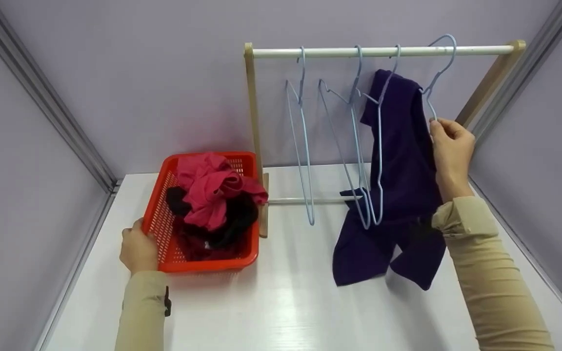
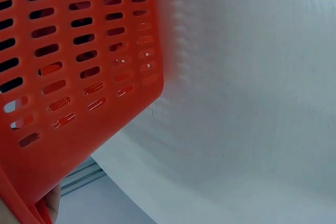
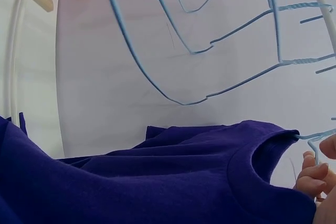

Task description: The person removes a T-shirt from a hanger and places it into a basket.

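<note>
At the left, my left hand (image 1: 138, 248) grips the rim of a red plastic basket (image 1: 205, 265), with the thumb over the edge. Crumpled pink clothing (image 1: 208, 190) and black clothing (image 1: 244, 214) fill the basket. My right hand (image 1: 453, 148) pinches the shoulder of a light blue hanger (image 1: 438, 78), whose hook arches over the rack's white rail (image 1: 330, 52). From this hanger hangs a dark purple shirt (image 1: 398, 161). In the right wrist view, the neckline of the purple shirt (image 3: 205, 166) lies beside the fingers (image 3: 312, 179).
Three bare blue hangers, including the leftmost hanger (image 1: 305, 146), hang on the rail left of my right hand. The wooden rack post (image 1: 253, 112) stands right beside the basket. Grey walls enclose the white table (image 1: 281, 312) on its sides and back.
</note>
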A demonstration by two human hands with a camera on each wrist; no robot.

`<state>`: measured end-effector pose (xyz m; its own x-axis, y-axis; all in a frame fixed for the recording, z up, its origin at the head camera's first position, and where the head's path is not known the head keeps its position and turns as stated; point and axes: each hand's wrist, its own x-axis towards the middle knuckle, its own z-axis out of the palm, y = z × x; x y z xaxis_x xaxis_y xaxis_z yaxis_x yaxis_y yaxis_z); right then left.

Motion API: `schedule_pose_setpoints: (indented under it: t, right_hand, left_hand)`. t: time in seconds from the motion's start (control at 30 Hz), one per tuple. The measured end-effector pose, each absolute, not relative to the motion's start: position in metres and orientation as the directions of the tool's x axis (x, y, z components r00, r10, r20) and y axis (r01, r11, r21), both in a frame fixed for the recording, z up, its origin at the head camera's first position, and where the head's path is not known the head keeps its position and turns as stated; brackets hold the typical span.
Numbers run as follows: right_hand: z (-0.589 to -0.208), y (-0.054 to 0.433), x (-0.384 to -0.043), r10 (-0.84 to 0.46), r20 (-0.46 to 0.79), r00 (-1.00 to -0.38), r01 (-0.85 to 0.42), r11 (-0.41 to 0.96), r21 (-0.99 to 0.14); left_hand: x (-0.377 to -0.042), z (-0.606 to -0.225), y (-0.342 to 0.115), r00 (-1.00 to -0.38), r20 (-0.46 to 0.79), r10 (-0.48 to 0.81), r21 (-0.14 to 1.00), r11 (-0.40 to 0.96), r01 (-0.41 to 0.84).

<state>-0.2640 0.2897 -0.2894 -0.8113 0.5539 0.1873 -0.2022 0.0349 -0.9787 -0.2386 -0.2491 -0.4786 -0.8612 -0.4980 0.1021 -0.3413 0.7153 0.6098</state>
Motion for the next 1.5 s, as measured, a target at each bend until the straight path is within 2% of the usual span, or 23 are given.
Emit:
schedule_pose_setpoints:
  t: [0.43,0.77,0.9,1.1,1.5]
  right_hand:
    - [-0.295,0.294,-0.265,0.624,0.22,-0.749,-0.24,0.054,-0.969]
    - [-0.294,0.294,-0.264,0.618,0.207,-0.758,-0.202,0.079,-0.976]
    - [-0.292,0.294,-0.262,0.614,0.23,-0.755,-0.241,0.067,-0.968]
    - [-0.296,0.296,-0.261,0.644,0.271,-0.716,-0.294,0.074,-0.953]
    - [-0.324,0.297,-0.262,0.654,0.282,-0.702,-0.232,0.164,-0.959]
  left_hand:
    - [-0.239,-0.481,-0.254,-0.86,0.105,-0.5,0.599,0.722,-0.346]
    - [-0.238,-0.48,-0.253,-0.863,0.087,-0.498,0.592,0.722,-0.357]
    - [-0.238,-0.48,-0.251,-0.865,0.088,-0.494,0.592,0.724,-0.353]
    - [-0.238,-0.48,-0.251,-0.862,0.095,-0.497,0.596,0.722,-0.35]
    - [-0.237,-0.482,-0.252,-0.864,0.094,-0.495,0.586,0.729,-0.354]
